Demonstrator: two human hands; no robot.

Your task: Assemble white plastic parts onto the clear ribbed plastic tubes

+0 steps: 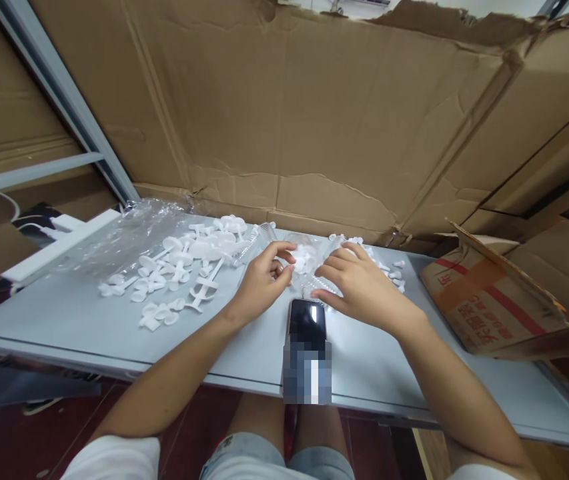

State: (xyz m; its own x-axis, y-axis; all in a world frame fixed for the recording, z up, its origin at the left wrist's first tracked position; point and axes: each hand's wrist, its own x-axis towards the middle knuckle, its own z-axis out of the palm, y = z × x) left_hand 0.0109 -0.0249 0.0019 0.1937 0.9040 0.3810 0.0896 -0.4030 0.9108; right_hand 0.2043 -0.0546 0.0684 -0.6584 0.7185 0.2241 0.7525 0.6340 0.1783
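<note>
Cardboard wall (pixel 314 120) stands beyond both hands. Table (pixel 89 313) lies under them. Box (pixel 494 300) sits right of the right hand (pixel 364 287); contents hidden. White plastic parts (pixel 179 267) are spread left of the left hand (pixel 264 280). Left fingers are pinched on a small part (pixel 304 257); right fingers, half-curled, rest on it. Assembly is judged underway; careful alignment is needed next. Phone (pixel 307 323) lies just before both hands.

The person wears a white short-sleeved top; both sleeves end above the elbows, leaving the forearms bare. Light, washed-out denim shorts with frayed hems cover the thighs. The left hand (pixel 263 280) and right hand (pixel 361 287) are bare, with no gloves, rings or watch.
</note>
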